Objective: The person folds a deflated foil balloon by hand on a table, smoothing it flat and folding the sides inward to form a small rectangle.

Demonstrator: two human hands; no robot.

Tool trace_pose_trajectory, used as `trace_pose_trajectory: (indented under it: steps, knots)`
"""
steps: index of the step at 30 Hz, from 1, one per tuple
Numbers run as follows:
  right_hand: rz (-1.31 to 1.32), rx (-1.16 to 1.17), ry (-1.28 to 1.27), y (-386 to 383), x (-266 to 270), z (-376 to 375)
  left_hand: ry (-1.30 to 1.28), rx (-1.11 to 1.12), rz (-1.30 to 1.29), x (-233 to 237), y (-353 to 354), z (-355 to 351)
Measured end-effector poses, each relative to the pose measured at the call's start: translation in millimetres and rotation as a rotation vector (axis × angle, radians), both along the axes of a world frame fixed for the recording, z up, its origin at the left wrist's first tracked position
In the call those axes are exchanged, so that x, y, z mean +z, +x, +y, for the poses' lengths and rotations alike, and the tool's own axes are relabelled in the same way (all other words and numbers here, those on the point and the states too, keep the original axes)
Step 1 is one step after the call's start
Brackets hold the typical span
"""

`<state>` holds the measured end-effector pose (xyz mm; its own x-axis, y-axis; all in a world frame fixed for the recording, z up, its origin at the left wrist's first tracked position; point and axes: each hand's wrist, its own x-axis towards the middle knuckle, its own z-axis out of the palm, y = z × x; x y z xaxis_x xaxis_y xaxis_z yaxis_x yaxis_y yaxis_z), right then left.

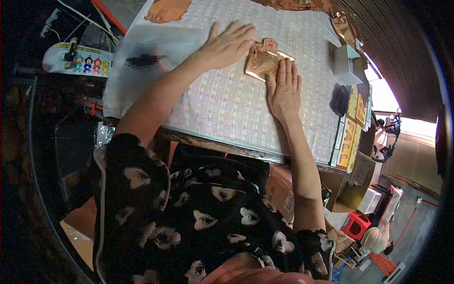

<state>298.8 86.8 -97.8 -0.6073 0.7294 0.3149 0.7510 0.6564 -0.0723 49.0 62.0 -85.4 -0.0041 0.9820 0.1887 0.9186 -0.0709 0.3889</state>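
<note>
A folded, shiny copper-coloured foil piece [257, 61] lies on the patterned cloth [227, 99] that covers the table. A rounded tab with a small red mark stands out from its far edge. My right hand [285, 97] rests with fingers stretched out over the foil's right side, hiding part of it. To the left, my left hand [228, 46] is laid flat and open, fingers pointing away and to the right, fingertips at the foil's left edge. Neither hand grips anything.
A round copper foil piece [168, 10] lies at the far left, above a clear plastic sheet [177, 40]. Along the right edge are a white box [347, 64], a dark case [339, 100] and yellow lettered packs [348, 142]. A skateboard deck [78, 59] is beyond the table's left side.
</note>
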Motion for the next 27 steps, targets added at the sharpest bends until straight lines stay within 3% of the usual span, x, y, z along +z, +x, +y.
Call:
trace_pose_trajectory:
  steps: [8, 11, 14, 19, 27]
  knots:
    - [-0.008, -0.010, 0.010, -0.6, -2.1, 1.1, 0.089, -0.014, 0.217, -11.1, 27.0, -23.2]
    - [0.014, 0.002, 0.007, 1.7, -0.4, -2.0, -0.019, -0.024, 0.223, -0.5, 27.8, -25.9]
    - [0.041, -0.003, 0.010, 0.8, -1.6, 0.5, -0.009, -0.016, 0.188, 3.6, 29.2, -22.9]
    - [0.045, -0.017, -0.001, -0.5, -2.5, -1.2, 0.293, -0.005, -0.040, 13.5, 44.5, -5.1]
    - [0.068, -0.031, 0.043, -1.2, -3.4, -2.5, 0.167, 0.127, 0.046, 27.0, 71.5, 17.5]
